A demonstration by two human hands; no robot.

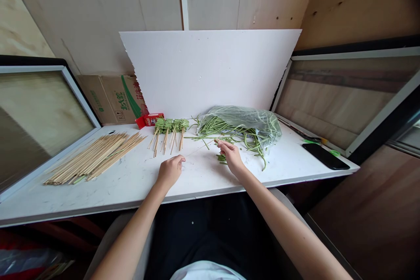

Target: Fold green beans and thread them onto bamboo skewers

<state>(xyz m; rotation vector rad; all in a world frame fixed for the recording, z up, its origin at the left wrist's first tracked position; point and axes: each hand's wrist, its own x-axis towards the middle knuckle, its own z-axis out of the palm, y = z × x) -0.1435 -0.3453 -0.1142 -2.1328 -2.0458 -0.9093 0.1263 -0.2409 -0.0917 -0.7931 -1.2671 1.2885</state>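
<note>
My left hand (171, 170) is closed on one end of a thin bamboo skewer (196, 151), which slants up to the right. At the skewer's far end, my right hand (231, 155) pinches a short piece of green bean (216, 141). Whether the skewer has gone into the piece is too small to tell. Under the right hand lie cut green bean pieces (222, 158), partly hidden by it. Finished bean skewers (170, 126) lie in a row beyond my left hand, their sticks pointing toward me.
A plastic bag (262, 120) spills long green beans (215, 127) at the back. Loose skewers (88, 157) lie on the left of the white table (131, 190). A red box (152, 119), a carton (111, 100), a white board (210, 70) and a phone (324, 156) surround the workspace.
</note>
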